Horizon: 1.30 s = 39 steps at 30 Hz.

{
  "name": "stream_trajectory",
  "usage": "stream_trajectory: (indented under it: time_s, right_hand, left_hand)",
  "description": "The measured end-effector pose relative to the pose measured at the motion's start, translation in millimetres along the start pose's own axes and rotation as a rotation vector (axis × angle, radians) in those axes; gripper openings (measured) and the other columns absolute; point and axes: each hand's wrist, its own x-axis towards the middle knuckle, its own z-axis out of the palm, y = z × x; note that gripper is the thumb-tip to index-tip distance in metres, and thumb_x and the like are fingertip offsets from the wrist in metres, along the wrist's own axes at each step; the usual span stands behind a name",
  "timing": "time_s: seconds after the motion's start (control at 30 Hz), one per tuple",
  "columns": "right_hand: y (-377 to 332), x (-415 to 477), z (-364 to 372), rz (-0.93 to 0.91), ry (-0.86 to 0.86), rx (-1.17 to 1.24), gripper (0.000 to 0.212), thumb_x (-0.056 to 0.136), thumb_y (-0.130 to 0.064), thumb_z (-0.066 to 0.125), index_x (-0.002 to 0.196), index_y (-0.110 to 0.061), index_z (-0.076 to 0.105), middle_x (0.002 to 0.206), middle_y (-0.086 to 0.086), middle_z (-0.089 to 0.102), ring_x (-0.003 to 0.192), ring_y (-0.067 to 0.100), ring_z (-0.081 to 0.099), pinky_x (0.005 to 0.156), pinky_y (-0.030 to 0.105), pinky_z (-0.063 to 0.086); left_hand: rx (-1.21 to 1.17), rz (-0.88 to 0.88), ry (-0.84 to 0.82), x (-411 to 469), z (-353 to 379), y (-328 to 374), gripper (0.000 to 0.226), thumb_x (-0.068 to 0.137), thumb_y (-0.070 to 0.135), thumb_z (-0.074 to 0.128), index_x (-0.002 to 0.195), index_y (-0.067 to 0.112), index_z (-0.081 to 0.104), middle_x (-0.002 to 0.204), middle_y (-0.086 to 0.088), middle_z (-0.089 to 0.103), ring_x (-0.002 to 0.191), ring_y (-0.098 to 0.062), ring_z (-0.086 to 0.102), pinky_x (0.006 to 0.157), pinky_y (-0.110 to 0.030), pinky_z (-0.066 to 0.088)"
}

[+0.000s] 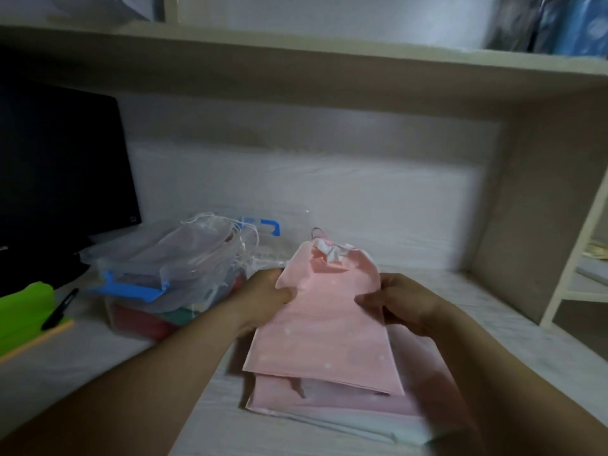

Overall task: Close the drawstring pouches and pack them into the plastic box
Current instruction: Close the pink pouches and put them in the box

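The left hand (266, 296) and right hand (394, 302) pinch the side edges of a pink pouch (325, 311), its gathered mouth pointing away. It lies over a stack of pink pouches (329, 399) on the white bench (98, 357). To the left stands the plastic box (138, 320) with blue latches, heaped with pale, seemingly translucent pouches (194, 251).
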Motion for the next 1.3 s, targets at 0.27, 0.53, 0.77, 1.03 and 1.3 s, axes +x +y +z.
stream_trajectory:
  time_s: [0.27,0.53,0.77,1.03,1.3]
  right_hand:
    - [26.4,-39.1,26.3,-0.120,0.136,0.379,0.031,0.083,0.017,0.045,0.089,0.009,0.075,0.090,0.030,0.074,0.079,0.039,0.071,0.078,0.038,0.056]
    - [8.4,-49.8,32.7,0.009,0.112,0.353,0.042,0.087,-0.022,0.082,0.122,-0.006,0.064,0.114,0.021,0.074,0.091,0.028,0.076,0.084,0.041,0.061]
    - [-3.9,-53.4,33.7,0.072,0.246,0.169,0.014,0.086,-0.003,0.074,0.100,0.002,0.074,0.096,0.022,0.078,0.101,0.048,0.071,0.093,0.059,0.056]
    - [-65.5,-33.3,37.8,-0.094,0.328,0.122,0.033,0.089,0.000,0.071,0.114,-0.020,0.066,0.095,0.018,0.078,0.084,0.035,0.076,0.072,0.041,0.061]
    - [-178.5,31.2,126.6,-0.436,0.261,-0.143,0.030,0.103,-0.022,0.055,0.130,-0.020,0.067,0.132,0.007,0.067,0.111,0.025,0.067,0.090,0.035,0.055]
  left_hand:
    - [-0.405,-0.218,0.046,-18.8,4.0,-9.5,0.034,0.091,-0.008,0.050,0.085,0.005,0.081,0.085,-0.016,0.077,0.069,-0.024,0.069,0.063,-0.024,0.056]
    - [-0.267,-0.098,0.139,-27.8,14.1,-1.5,0.015,0.093,0.003,0.065,0.102,0.012,0.073,0.085,-0.005,0.072,0.086,-0.018,0.064,0.074,-0.028,0.046]
    - [-0.417,-0.079,0.192,-38.7,13.4,6.2,0.047,0.089,0.016,0.076,0.125,0.042,0.061,0.111,-0.006,0.069,0.094,-0.023,0.073,0.086,-0.041,0.060]
    - [0.038,0.247,0.325,-51.2,-29.0,57.7,0.027,0.095,0.005,0.059,0.106,0.027,0.070,0.109,0.011,0.070,0.089,-0.010,0.063,0.073,-0.016,0.045]
    - [0.125,0.107,0.660,-32.0,-156.5,53.8,0.020,0.099,0.014,0.062,0.115,0.014,0.073,0.126,-0.004,0.070,0.113,-0.020,0.064,0.084,-0.019,0.041]
